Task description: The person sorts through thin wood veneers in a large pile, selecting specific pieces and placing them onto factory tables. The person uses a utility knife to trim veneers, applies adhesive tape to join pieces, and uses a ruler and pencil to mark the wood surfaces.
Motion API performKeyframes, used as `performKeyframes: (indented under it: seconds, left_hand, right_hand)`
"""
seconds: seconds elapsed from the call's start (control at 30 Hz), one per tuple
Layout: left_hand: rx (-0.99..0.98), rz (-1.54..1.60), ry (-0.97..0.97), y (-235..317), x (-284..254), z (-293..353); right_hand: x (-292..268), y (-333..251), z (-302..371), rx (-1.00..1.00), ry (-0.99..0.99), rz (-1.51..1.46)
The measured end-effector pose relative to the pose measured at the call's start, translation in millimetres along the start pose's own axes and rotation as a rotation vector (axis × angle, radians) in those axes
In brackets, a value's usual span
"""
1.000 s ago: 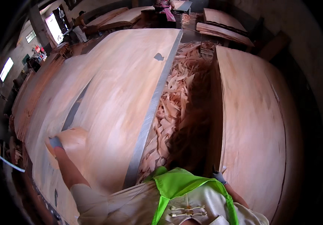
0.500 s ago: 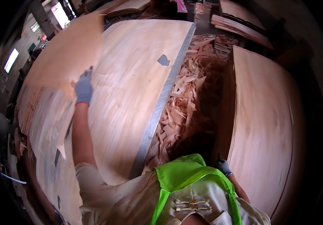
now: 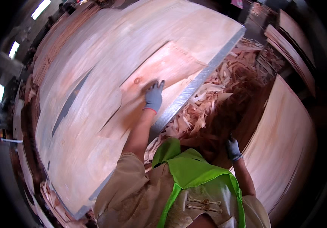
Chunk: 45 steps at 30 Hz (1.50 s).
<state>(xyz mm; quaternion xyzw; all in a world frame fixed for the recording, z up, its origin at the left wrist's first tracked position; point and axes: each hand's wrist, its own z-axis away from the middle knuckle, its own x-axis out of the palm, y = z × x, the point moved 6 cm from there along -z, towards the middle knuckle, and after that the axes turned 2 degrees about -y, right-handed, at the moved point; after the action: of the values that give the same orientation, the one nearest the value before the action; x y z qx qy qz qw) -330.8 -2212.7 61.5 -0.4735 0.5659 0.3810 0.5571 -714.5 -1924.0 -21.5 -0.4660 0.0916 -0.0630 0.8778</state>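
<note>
My left hand, in a grey glove with a red cuff, lies with fingers spread on a smaller piece of wood veneer. That piece is pinkish, with a brown knot near my fingers, and rests on a broad pale veneer sheet. The sheet covers a worktable with a grey metal edge strip. My right hand, also gloved, is closed low beside the stack of veneer on the right. A thin, dark, narrow tip sticks up from it; what it belongs to is too small to tell.
Veneer scraps are heaped in the gap between worktable and right-hand stack. More veneer sheets lie at the far right. A long dark slit shows in the sheet's left part. Further scraps hang by the table's near left corner.
The large loose sheet my left hand was at on the left is no longer raised. That hand has come right, onto the smaller piece. The view has turned; my right hand appears farther forward.
</note>
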Motion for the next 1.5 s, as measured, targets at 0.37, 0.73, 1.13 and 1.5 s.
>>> performKeyframes:
  seconds: [0.37, 0.73, 1.13, 1.5]
  left_hand:
    - [-0.345, 0.236, 0.166, -36.4, -31.4, 85.8]
    - [-0.604, 0.136, 0.285, -107.5, -39.4, 172.1]
    - [-0.705, -0.260, 0.449, -122.8, -140.2, 86.6]
    - [-0.792, -0.207, 0.284, 20.2, -59.2, 16.1]
  right_hand:
    - [159.6, -181.4, -174.8, 0.066, -0.322, -0.270]
    - [170.2, -198.7, -301.6, 0.096, -0.064, -0.477]
    - [215.0, -421.5, -349.8, -0.106, -0.711, -0.441]
    - [69.9, -353.8, -468.6, 0.093, -0.520, -0.218]
